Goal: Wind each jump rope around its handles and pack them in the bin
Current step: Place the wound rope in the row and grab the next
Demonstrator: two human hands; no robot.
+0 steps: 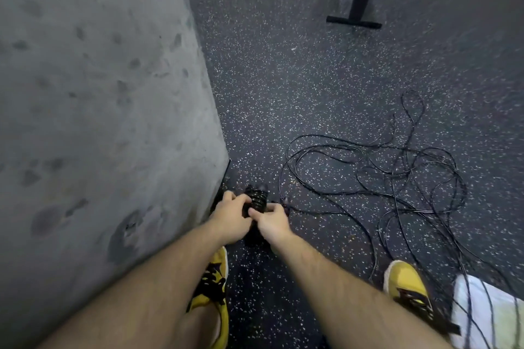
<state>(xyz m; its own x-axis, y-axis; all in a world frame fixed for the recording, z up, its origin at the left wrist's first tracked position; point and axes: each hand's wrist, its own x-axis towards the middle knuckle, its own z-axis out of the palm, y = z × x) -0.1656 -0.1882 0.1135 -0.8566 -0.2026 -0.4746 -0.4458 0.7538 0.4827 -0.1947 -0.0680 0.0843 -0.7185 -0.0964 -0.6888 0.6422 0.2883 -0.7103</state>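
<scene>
A black jump rope bundle [257, 200], its cord coiled around the handles, sits low over the speckled floor between my hands. My left hand [230, 217] grips the bundle from the left. My right hand [272, 222] pinches the cord at the bundle's right side. From there the cord runs right into a loose tangle of black rope [377, 178] spread over the floor. The lower part of the bundle is hidden behind my hands.
A grey stained wall [99, 108] fills the left. My yellow shoes [211, 289] [408, 286] stand on the dark rubber floor. A white thing [487, 312] lies at the bottom right with cords across it. A black T-shaped equipment foot [354, 21] stands far back.
</scene>
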